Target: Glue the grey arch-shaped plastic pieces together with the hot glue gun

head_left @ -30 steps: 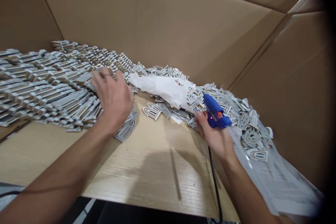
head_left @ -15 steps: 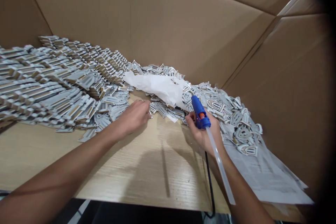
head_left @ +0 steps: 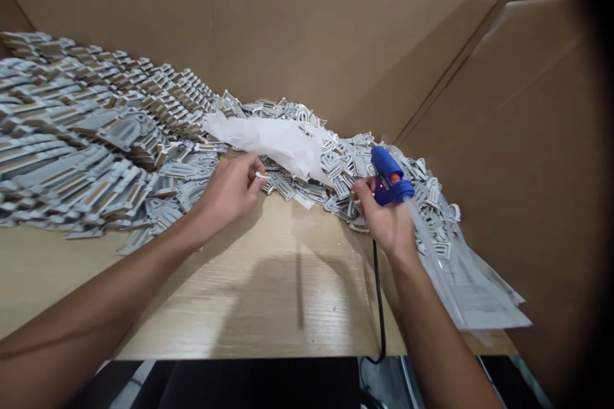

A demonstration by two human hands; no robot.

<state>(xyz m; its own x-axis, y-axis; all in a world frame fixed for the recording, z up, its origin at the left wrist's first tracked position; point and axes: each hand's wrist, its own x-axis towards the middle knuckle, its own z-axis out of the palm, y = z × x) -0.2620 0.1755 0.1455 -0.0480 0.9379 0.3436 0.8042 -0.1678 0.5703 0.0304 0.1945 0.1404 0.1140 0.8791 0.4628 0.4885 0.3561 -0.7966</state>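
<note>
My right hand (head_left: 388, 223) is wrapped round a blue hot glue gun (head_left: 389, 180), its small red light showing. A long translucent glue stick (head_left: 434, 255) sticks out of the gun's back, and a black cord (head_left: 378, 294) hangs below. To the left, my left hand (head_left: 235, 188) is closed in a pinch, with the edge of a small white piece (head_left: 261, 175) showing at the fingertips; the rest of the piece is hidden. Between the hands lie loose white arch-shaped cutouts (head_left: 283, 185), partly under a crumpled white paper sheet (head_left: 268, 137).
Stacks of white-and-brown cutouts (head_left: 96, 160) cover the table's left side. More loose cutouts (head_left: 432, 204) are heaped at the right over pale sheets (head_left: 494, 307). Cardboard walls (head_left: 307, 32) stand behind and to the right of the wooden table (head_left: 268, 281).
The view has shifted slightly. My right hand has moved the glue gun rightward, away from my left hand, and turned it. My left hand has rotated, showing more of the small white piece.
</note>
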